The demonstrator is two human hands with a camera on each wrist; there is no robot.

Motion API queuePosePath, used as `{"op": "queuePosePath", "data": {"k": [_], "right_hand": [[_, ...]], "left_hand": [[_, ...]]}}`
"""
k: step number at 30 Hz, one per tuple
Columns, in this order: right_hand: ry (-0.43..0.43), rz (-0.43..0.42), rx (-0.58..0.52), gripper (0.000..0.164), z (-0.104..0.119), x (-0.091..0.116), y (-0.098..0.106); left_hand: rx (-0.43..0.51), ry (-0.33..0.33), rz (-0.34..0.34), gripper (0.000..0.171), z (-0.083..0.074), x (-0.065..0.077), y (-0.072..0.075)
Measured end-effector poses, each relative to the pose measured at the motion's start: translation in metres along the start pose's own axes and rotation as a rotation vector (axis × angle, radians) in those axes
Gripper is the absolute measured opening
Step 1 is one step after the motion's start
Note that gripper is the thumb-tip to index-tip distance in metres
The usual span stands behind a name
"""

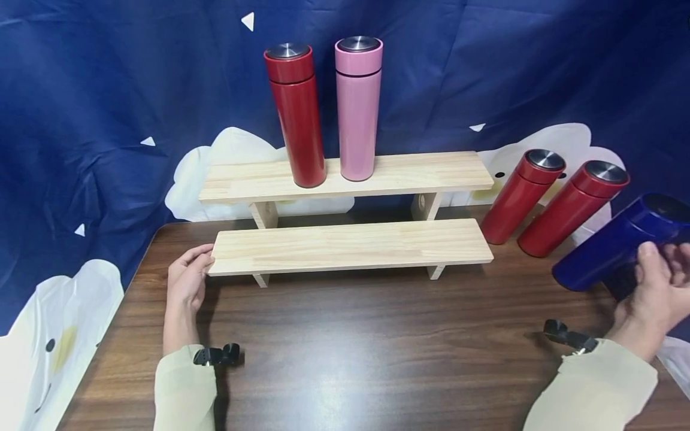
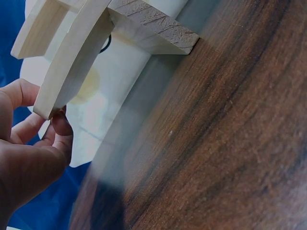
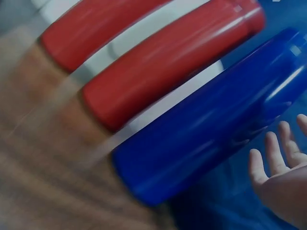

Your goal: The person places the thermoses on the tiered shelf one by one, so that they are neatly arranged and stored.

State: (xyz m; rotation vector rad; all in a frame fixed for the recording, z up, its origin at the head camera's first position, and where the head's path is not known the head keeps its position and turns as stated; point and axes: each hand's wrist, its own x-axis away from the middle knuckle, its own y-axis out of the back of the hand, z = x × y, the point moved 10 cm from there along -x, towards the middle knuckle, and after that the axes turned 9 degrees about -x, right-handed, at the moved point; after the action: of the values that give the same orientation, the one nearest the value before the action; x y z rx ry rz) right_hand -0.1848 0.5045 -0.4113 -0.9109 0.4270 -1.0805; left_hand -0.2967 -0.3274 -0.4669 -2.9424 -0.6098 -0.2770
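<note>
My left hand (image 1: 185, 281) pinches the left end of the lower board of a pale two-tier wooden shelf (image 1: 350, 245); in the left wrist view, the fingers and thumb (image 2: 61, 132) lie on either side of the board end (image 2: 72, 62). At the right table edge, my right hand (image 1: 654, 293) is beside a dark blue thermos bottle (image 1: 604, 251), its fingers (image 3: 274, 153) spread and loosely bent. A small gap shows between those fingers and the bottle in the right wrist view. The blue bottle stands upright.
On the upper board stand a red bottle (image 1: 297, 126) and a pink bottle (image 1: 358, 120). Two more red bottles (image 1: 520, 197) (image 1: 571, 209) stand between the shelf and the blue one. A blue patterned cloth (image 1: 135, 72) hangs behind the brown table (image 1: 334, 335).
</note>
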Motion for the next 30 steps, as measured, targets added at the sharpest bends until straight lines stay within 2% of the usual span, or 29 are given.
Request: {"op": "queuePosePath", "data": {"k": [4,10,30], "right_hand": [[-0.011,0.04,0.052,0.054,-0.016,-0.003,0.02],[-0.074,0.045,0.085,0.055,-0.038,-0.007,0.04],[-0.139,0.041,0.448,0.091,-0.058,-0.011,0.051]], "left_hand": [[0.006,-0.004,-0.002,0.029,0.0,0.0,0.0],[0.011,-0.01,0.008,0.03,0.002,-0.001,-0.001],[0.016,-0.012,0.006,0.032,0.002,-0.004,-0.001]]}}
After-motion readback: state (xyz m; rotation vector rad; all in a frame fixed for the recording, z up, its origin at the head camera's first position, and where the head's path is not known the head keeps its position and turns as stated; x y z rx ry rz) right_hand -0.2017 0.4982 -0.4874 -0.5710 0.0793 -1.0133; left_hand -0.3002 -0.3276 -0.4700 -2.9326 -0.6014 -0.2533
